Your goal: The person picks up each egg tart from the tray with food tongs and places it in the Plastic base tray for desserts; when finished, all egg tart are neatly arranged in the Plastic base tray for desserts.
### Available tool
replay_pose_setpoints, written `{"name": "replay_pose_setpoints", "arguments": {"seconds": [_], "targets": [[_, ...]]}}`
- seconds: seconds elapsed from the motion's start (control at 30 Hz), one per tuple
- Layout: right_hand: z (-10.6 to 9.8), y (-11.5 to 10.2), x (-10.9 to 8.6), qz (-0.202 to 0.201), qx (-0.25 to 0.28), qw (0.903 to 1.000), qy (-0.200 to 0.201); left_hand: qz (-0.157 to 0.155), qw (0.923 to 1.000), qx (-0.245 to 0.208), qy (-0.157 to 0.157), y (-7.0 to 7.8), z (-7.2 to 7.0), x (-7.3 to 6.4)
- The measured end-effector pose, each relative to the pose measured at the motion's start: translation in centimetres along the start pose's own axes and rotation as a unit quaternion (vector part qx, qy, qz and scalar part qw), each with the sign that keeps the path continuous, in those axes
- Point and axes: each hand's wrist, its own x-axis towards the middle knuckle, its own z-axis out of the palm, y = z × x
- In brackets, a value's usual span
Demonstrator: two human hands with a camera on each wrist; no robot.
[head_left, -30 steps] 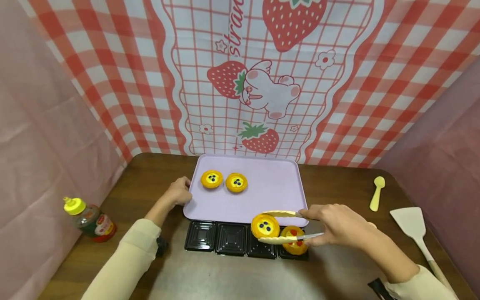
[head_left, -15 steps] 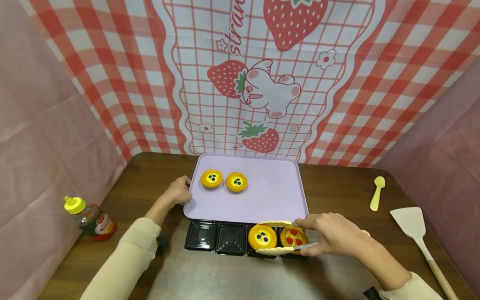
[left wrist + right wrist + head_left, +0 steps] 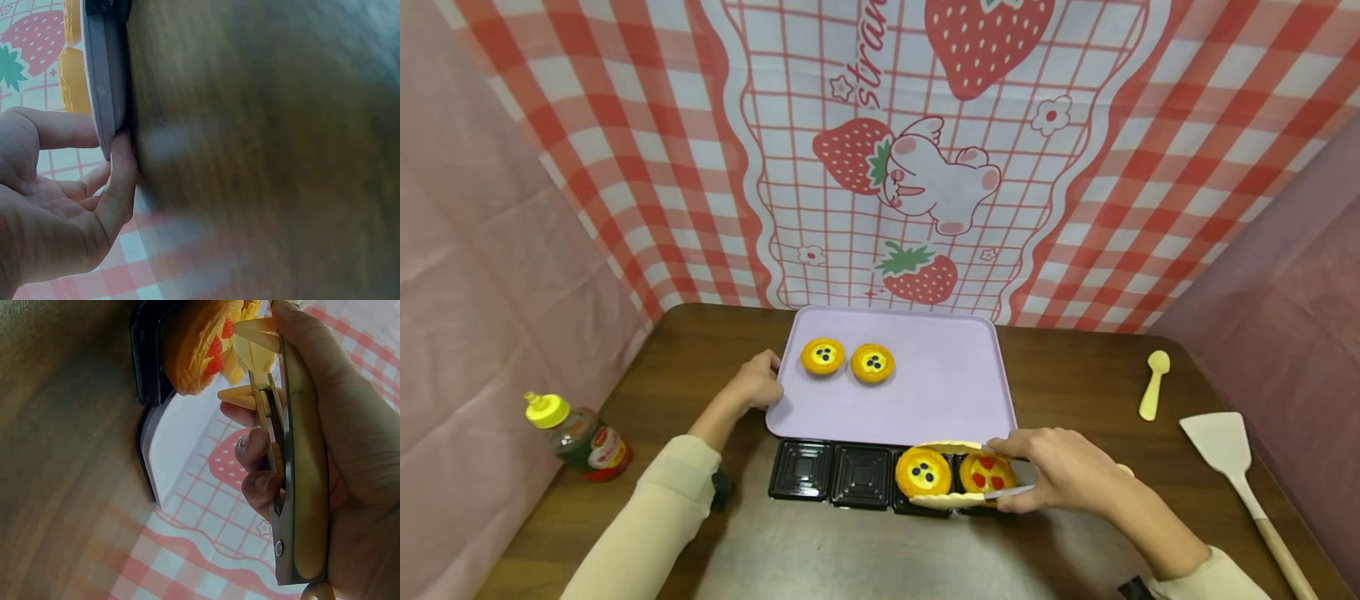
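My right hand (image 3: 1063, 471) grips tongs (image 3: 951, 501), their cream tips on either side of a blueberry tart (image 3: 923, 473). That tart sits at the third compartment from the left of a black plastic tray (image 3: 862, 477). A strawberry-topped tart (image 3: 206, 350) occupies the rightmost compartment, partly behind the tongs. My left hand (image 3: 754, 383) pinches the left edge of a lilac tray (image 3: 940, 367), thumb and finger on opposite faces of its rim (image 3: 106, 94) in the left wrist view. Two more blueberry tarts, one left (image 3: 823, 357) and one right (image 3: 872, 363), lie on the lilac tray.
A syrup bottle (image 3: 580, 437) with a yellow cap stands at the far left. To the right lie a small yellow spoon (image 3: 1154, 385) and a white spatula (image 3: 1221, 450) with a wooden handle. A checkered strawberry cloth (image 3: 917, 167) hangs behind the wooden table (image 3: 1075, 367).
The tongs have lowered the blueberry tart, moving slightly left and toward me, into the third black compartment. The left hand has stayed on the lilac tray's edge.
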Motion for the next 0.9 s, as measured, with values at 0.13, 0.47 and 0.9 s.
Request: {"name": "replay_pose_setpoints", "arguments": {"seconds": [0.13, 0.47, 0.9], "targets": [[-0.01, -0.03, 0.08, 0.003, 0.001, 1.0000, -0.001, 0.000, 1.0000, -0.008, 0.003, -0.09, -0.11, 0.05], [-0.11, -0.16, 0.16, 0.014, -0.009, 0.9998, -0.005, 0.002, 0.9998, -0.017, 0.000, 0.00, -0.14, 0.01], [-0.19, -0.28, -0.11, 0.022, -0.008, 0.9997, 0.007, -0.002, 0.9999, -0.015, 0.001, -0.12, 0.03, -0.14]]}}
